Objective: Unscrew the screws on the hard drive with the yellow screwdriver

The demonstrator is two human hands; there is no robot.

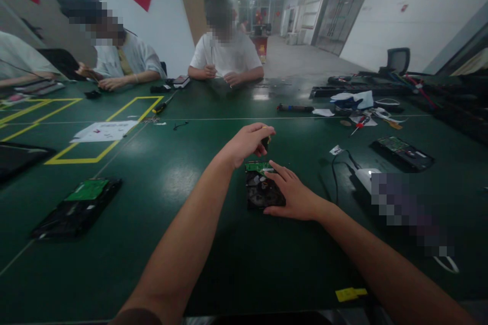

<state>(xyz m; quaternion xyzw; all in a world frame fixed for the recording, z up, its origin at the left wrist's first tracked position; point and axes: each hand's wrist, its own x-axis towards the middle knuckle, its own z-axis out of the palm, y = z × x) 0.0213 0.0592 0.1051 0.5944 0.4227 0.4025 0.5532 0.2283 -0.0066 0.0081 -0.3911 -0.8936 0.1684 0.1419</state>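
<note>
A black hard drive (pixel 259 190) with a green circuit board at its far end lies on the green table (pixel 198 244) in front of me. My right hand (pixel 295 194) rests on its right side, fingers laid flat and apart, holding it down. My left hand (pixel 247 143) hovers just above the drive's far end, fingers pinched around a small dark tool with a yellow tip; I cannot make out what it is.
Another drive (pixel 78 207) lies at the left. A white device with a black cable (pixel 364 176) sits to the right, a further drive (pixel 402 152) beyond it. Tools and papers (pixel 358 111) lie at the far right. Two people sit across the table. A yellow tag (pixel 351 293) lies near the front edge.
</note>
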